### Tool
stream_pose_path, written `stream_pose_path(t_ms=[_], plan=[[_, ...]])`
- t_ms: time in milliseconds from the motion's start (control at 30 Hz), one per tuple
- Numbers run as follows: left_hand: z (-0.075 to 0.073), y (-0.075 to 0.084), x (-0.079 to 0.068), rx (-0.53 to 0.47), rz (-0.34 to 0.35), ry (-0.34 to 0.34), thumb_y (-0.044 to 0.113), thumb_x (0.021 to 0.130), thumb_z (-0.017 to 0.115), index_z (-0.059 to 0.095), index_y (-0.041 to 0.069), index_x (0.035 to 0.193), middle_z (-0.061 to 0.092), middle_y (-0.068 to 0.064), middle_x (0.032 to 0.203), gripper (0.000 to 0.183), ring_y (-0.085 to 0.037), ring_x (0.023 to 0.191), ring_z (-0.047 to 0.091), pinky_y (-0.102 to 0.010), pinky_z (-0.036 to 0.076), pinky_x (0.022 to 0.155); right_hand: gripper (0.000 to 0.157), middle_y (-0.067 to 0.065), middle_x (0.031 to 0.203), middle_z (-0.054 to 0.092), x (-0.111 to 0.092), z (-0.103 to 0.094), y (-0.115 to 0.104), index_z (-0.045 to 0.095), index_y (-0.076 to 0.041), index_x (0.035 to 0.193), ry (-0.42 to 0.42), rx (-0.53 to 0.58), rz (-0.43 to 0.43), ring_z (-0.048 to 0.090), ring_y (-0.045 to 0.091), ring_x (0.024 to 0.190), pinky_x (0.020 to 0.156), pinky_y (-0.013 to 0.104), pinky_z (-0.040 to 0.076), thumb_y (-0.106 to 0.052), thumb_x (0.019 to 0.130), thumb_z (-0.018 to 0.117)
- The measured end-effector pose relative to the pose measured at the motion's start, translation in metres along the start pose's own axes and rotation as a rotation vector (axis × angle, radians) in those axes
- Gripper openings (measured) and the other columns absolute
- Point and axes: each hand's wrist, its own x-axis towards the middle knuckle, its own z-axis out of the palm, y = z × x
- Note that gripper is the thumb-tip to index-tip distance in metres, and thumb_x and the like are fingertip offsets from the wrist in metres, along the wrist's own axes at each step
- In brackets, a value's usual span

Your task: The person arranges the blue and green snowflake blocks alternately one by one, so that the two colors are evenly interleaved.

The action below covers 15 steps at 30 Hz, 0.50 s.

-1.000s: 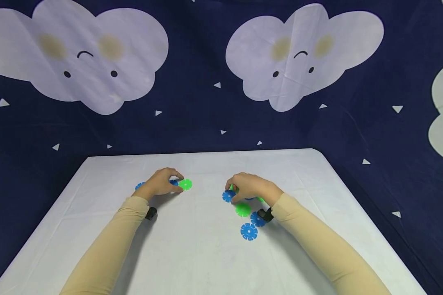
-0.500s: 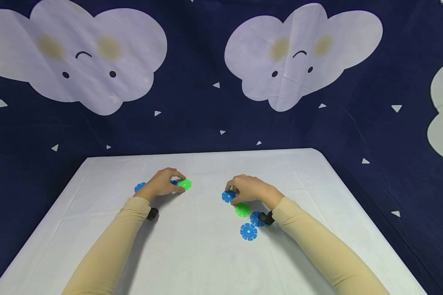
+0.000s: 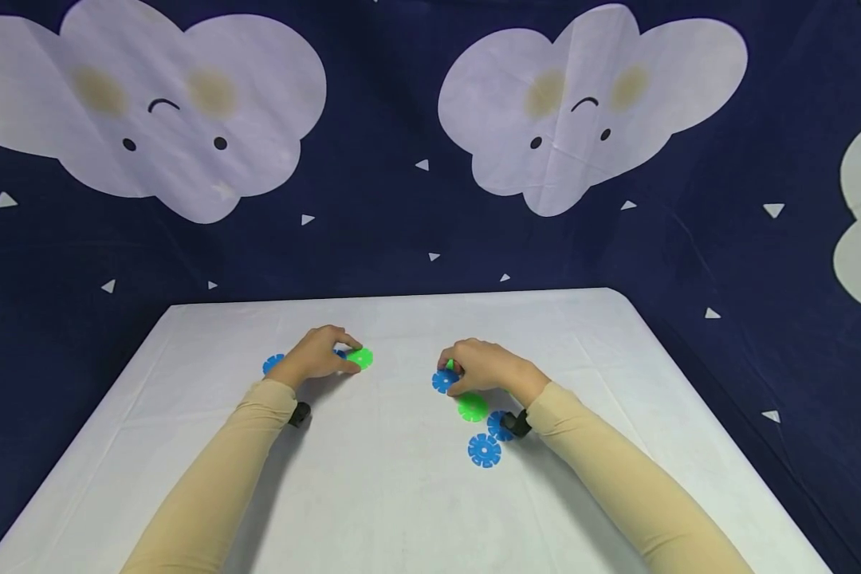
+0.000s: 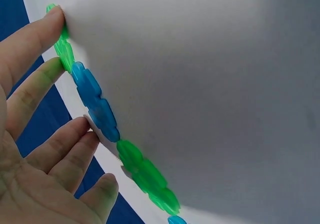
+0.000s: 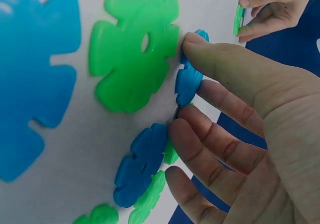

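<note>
Flat, notched plastic snowflake discs in blue and green lie on the white table. My left hand [image 3: 319, 355] pinches the edge of a green disc [image 3: 361, 359] between thumb and index finger. The left wrist view shows a line of discs running from it: a blue disc [image 4: 95, 101], another green disc [image 4: 147, 176], then a sliver of blue. My right hand [image 3: 488, 367] pinches a blue disc [image 3: 444, 381] at its edge. Under and beside that hand lie more discs, including a green disc [image 3: 473, 407] and a dark blue disc [image 5: 142, 166]; the palm hides some from the head view.
A blue disc [image 3: 484, 450] lies nearest the front, and another blue disc [image 3: 501, 425] sits partly behind the right wrist camera [image 3: 516, 423]. The white table [image 3: 373, 494] ends at a dark blue cloud-patterned cloth [image 3: 373, 255] behind.
My left fingertips have shifted slightly right, farther over the green disc's edges. My right hand has settled slightly lower over its discs; the discs themselves look nearly unmoved.
</note>
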Motion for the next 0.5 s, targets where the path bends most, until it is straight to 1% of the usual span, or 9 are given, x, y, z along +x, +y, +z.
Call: stream_pose_path(t_ms=[267, 400, 500], plan=[[-0.0001, 0.0017, -0.0016, -0.013, -0.03, -0.002, 0.024, 0.09, 0.089, 0.077, 0.008, 0.132, 0.051, -0.029, 0.16, 0.046, -0.052, 0.154, 0.041, -0.068, 0.032, 0.128, 0.038, 0.004, 0.107, 0.072, 0.0062, -0.0025, -0.0021, 0.074, -0.016, 0.121, -0.035, 0.055, 0.006, 0.063, 0.017, 0.095, 0.09, 0.038, 0.058, -0.023, 0.087, 0.091], [-0.001, 0.003, -0.0023, -0.019, -0.036, 0.002, 0.024, 0.089, 0.089, 0.077, 0.008, 0.131, 0.052, -0.029, 0.16, 0.047, -0.051, 0.154, 0.041, -0.067, 0.032, 0.128, 0.038, 0.004, 0.106, 0.07, 0.0078, -0.004, -0.0024, 0.07, -0.017, 0.118, -0.042, 0.069, -0.015, 0.061, 0.017, 0.094, 0.089, 0.036, 0.057, -0.021, 0.086, 0.091], [-0.0011, 0.0042, -0.0015, -0.017, -0.03, 0.006, 0.023, 0.088, 0.09, 0.077, 0.007, 0.131, 0.053, -0.029, 0.159, 0.047, -0.051, 0.154, 0.042, -0.067, 0.033, 0.128, 0.04, 0.003, 0.102, 0.067, 0.0059, -0.0046, -0.0036, 0.065, -0.016, 0.118, -0.041, 0.086, -0.029, 0.058, 0.018, 0.091, 0.084, 0.034, 0.054, -0.017, 0.086, 0.09]])
